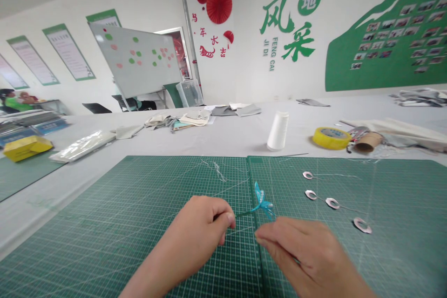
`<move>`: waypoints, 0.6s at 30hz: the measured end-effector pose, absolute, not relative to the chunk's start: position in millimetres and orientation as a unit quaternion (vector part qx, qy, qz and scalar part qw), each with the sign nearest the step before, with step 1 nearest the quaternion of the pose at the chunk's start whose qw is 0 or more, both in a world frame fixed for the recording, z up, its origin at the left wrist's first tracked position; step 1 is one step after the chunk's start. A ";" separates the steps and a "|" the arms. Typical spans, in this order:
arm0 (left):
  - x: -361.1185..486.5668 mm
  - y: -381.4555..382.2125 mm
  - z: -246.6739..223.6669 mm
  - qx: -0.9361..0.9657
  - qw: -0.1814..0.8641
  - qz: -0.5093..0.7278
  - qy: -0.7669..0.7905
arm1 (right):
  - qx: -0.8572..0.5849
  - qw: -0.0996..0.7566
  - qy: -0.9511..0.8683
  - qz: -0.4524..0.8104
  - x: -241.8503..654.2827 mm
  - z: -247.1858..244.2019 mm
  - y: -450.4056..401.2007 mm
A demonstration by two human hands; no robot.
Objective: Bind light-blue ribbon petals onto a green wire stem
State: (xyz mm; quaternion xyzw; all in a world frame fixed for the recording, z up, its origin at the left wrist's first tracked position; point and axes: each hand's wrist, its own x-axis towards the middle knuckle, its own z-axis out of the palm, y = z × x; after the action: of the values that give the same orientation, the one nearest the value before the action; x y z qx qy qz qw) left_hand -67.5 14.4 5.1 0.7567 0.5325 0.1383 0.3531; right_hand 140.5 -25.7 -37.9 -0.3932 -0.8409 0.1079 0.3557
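While your left hand (pixel 206 226) pinches the thin stem (pixel 244 213) of the blue ribbon bow (pixel 262 204), your right hand (pixel 300 253) hovers just beside it, its grip unclear; above the green cutting mat (pixel 104 242), a slack pinch could let the bow twist loose.

Cutting mat (pixel 104 223) on table (pixel 216 142) — thread cone (pixel 278 131) behind it, tape roll (pixel 331 138) further right.

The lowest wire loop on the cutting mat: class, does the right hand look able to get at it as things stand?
Probably yes. The right hand is close to the wire loop over the green cutting mat, with no object standing between them, though its fingertips are occupied near the blue ribbon piece.
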 end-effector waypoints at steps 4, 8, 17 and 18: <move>-67.7 17.2 8.0 0.741 0.394 0.165 0.519 | -0.383 0.352 -0.845 0.125 137.9 -40.3 -23.3; -66.0 17.9 11.7 0.727 0.425 0.184 0.507 | -0.379 0.364 -0.842 0.122 133.9 -40.5 -22.5; -65.5 18.7 16.8 0.702 0.485 0.221 0.471 | -0.395 0.359 -0.822 0.200 134.9 -45.4 -23.6; -66.2 18.7 16.8 0.699 0.497 0.226 0.462 | -0.399 0.363 -0.812 0.222 134.7 -45.2 -22.7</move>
State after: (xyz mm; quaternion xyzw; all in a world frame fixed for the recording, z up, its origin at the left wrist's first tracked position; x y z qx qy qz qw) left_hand -66.2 18.7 16.8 0.6995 0.4616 0.2258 0.4967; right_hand 134.7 -22.7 -45.2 -0.3989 -0.8123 0.2219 0.3631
